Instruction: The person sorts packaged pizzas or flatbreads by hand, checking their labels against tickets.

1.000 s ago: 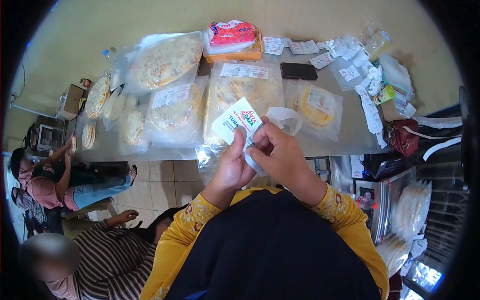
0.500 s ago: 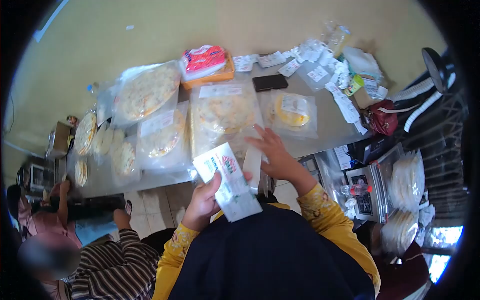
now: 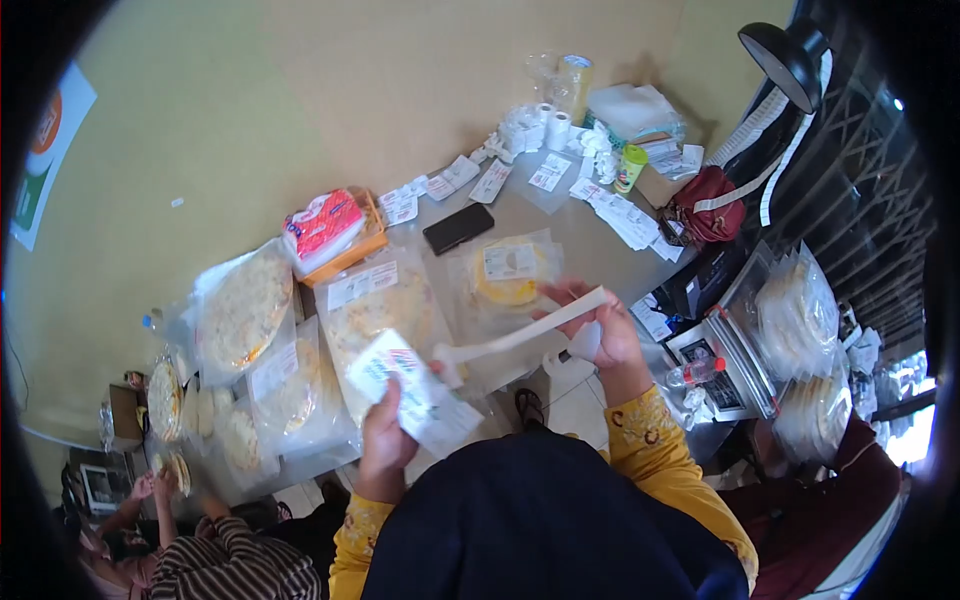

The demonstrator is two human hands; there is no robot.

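Note:
My left hand (image 3: 388, 432) is closed on a white printed label (image 3: 412, 395) with red and green lettering, its thumb across the front. From behind the label a narrow white paper strip (image 3: 520, 332) runs up to the right. My right hand (image 3: 608, 335) grips the far end of that strip between closed fingers. Just beyond the hands lies a large bagged pizza (image 3: 385, 312) with a label on its bag. A smaller bagged pizza (image 3: 512, 280), also labelled, lies close to my right hand.
Other bagged pizzas (image 3: 245, 310) cover the left of the metal table (image 3: 600, 235). A black phone (image 3: 458, 229), an orange tissue box (image 3: 345, 255) and label strips (image 3: 625, 215) lie toward the wall. Two people work at lower left; one wears a striped shirt (image 3: 230, 560).
My right hand has closed on the white strip and drawn it out to the right, away from the label. The view has turned, so the table appears lower and further left.

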